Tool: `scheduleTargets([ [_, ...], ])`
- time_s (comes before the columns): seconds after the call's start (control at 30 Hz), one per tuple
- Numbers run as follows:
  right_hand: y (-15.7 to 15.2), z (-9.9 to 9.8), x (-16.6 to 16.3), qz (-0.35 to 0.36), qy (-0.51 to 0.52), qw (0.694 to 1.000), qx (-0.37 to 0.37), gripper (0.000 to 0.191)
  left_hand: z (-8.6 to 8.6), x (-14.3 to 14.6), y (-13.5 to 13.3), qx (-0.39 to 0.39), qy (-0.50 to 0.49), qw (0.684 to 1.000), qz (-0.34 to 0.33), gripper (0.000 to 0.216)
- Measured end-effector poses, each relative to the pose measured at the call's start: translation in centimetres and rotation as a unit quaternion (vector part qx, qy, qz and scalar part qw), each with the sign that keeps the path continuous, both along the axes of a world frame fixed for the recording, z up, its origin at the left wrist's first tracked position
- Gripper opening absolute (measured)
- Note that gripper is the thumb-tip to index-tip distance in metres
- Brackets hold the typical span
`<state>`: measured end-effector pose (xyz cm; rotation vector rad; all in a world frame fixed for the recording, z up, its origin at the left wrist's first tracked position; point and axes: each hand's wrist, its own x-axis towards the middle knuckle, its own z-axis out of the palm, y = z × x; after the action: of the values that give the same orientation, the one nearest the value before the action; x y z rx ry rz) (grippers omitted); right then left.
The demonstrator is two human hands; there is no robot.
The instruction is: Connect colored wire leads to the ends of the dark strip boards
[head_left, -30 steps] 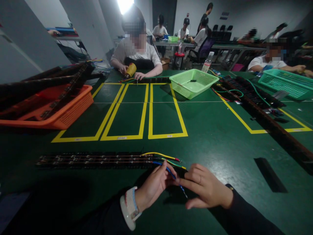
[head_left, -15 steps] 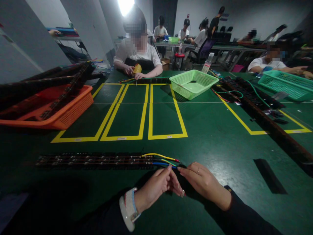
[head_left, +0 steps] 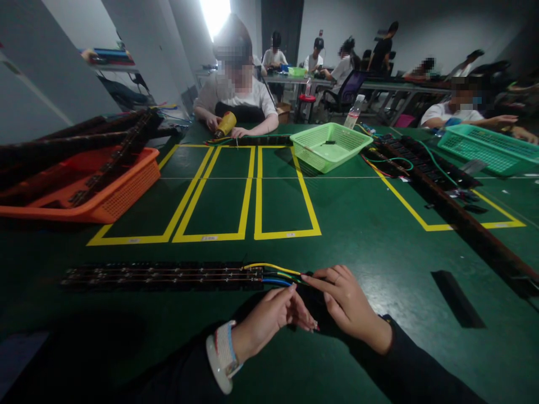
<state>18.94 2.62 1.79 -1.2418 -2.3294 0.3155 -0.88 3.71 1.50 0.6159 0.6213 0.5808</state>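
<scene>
On the green table lies a long dark strip assembly (head_left: 168,276) with metal joints and thin rails along it. From its right end come a yellow wire (head_left: 273,266), a green wire (head_left: 288,276) and a blue wire (head_left: 275,281). My left hand (head_left: 269,317) pinches the blue wire near its free end with thumb and finger; its other fingers hang lower. My right hand (head_left: 347,306) has its index finger stretched to the red end of the yellow wire, touching or nearly so. Its thumb is apart from that finger. The blue wire's tip is hidden at my left fingers.
An orange basket (head_left: 130,188) with dark strips stands left. Across the table a person (head_left: 236,95) handles a yellow heat gun (head_left: 226,123). A light green basket (head_left: 330,147) is at the back, more strips (head_left: 467,210) lie right, and a black flat piece (head_left: 458,299) is nearer.
My right hand has moved up and slightly left, from the blue wire's end to the yellow wire's end, its fingers spreading. My left hand stays in place. The person opposite has tilted the heat gun.
</scene>
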Motion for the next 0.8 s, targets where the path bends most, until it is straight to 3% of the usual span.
scheduleTargets([
  [0.33, 0.5, 0.0, -0.1, -0.028, -0.027, 0.999, 0.021, 0.039, -0.1, 0.0, 0.0, 0.002, -0.004, 1.000, 0.001, 0.044],
  [0.53, 2.2, 1.1, -0.3, -0.022, -0.054, 0.997, 0.049, 0.035, -0.1, 0.0, -0.1, -0.002, -0.003, 1.000, 0.005, 0.044],
  [0.8, 5.1, 2.1, -1.5, 0.049, -0.021, 0.995, -0.086, 0.039, -0.1, -0.1, -0.1, 0.002, 0.002, 1.000, -0.001, 0.044],
])
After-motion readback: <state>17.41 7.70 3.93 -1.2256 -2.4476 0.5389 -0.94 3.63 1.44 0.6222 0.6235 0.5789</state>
